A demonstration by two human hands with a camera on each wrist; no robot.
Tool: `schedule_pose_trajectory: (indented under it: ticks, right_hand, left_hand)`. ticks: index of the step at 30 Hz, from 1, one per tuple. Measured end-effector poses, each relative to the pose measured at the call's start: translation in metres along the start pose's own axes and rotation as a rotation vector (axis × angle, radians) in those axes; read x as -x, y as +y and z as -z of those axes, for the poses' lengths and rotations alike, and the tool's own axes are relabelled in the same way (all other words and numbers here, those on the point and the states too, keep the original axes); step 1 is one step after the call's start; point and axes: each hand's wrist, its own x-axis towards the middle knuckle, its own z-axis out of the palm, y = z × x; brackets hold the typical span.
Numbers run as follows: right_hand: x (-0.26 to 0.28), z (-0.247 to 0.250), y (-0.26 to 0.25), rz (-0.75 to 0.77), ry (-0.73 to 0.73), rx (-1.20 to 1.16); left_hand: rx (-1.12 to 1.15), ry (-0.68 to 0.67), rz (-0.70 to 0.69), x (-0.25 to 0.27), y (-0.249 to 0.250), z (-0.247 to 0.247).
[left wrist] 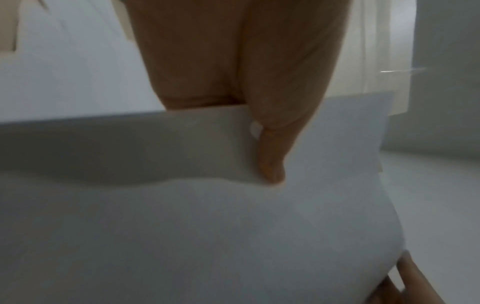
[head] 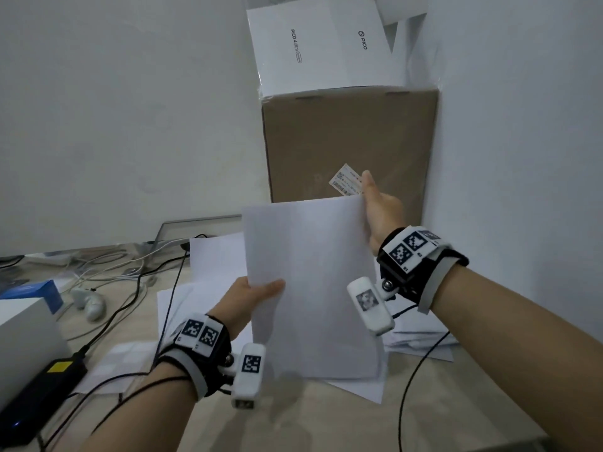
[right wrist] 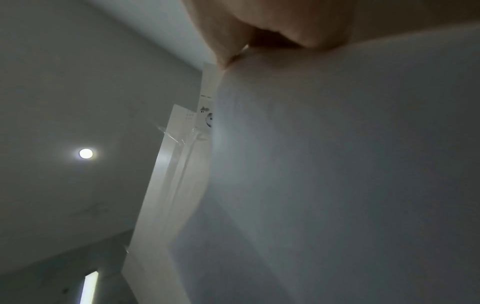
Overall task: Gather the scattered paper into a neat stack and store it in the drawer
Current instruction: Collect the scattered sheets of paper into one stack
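A stack of white paper stands upright above the desk, held between both hands. My left hand pinches its left edge low down, thumb on the front face. My right hand grips the top right corner. The left wrist view shows my thumb pressed on the paper. In the right wrist view the paper fills the right side under my palm. More loose white sheets lie flat on the desk behind and under the held stack, and others lie at the right. No drawer is in view.
A tall cardboard box with a white box on top stands in the far corner. Cables, a white controller, a black power brick and a grey box crowd the desk's left side.
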Motion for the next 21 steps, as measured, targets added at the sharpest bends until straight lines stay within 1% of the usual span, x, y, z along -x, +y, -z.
schedule_pose_trajectory:
  ticks: [1, 4, 8, 9, 10, 13, 16, 19, 21]
  right_hand:
    - [0.000, 0.008, 0.004, -0.016, -0.056, 0.019]
    - [0.006, 0.038, 0.025, -0.056, -0.298, 0.112]
    - [0.017, 0.090, 0.071, -0.135, -0.539, 0.403]
    - [0.021, 0.102, 0.080, -0.153, -0.589, 0.482]
    - [0.025, 0.114, 0.087, -0.166, -0.608, 0.552]
    - [0.031, 0.142, 0.104, -0.153, -0.506, 0.669]
    - [0.023, 0.168, 0.116, -0.089, -0.364, 0.798]
    - [0.014, 0.192, 0.121, -0.100, -0.205, 0.779]
    - [0.009, 0.206, 0.123, -0.139, -0.139, 0.731]
  left_hand:
    - [0.009, 0.051, 0.001, -0.002, -0.002, -0.006]
    - [0.055, 0.181, -0.001, -0.009, -0.004, -0.019]
    - [0.185, 0.278, -0.014, -0.021, -0.006, -0.038]
    - [0.214, 0.287, -0.010, -0.024, -0.008, -0.044]
    - [0.229, 0.288, 0.002, -0.027, -0.010, -0.052]
    - [0.208, 0.247, 0.050, -0.038, -0.021, -0.077]
    - [0.182, 0.145, 0.121, -0.044, -0.030, -0.111]
    - [0.156, 0.014, 0.180, -0.045, -0.040, -0.144]
    - [0.085, -0.094, 0.234, -0.042, -0.048, -0.160]
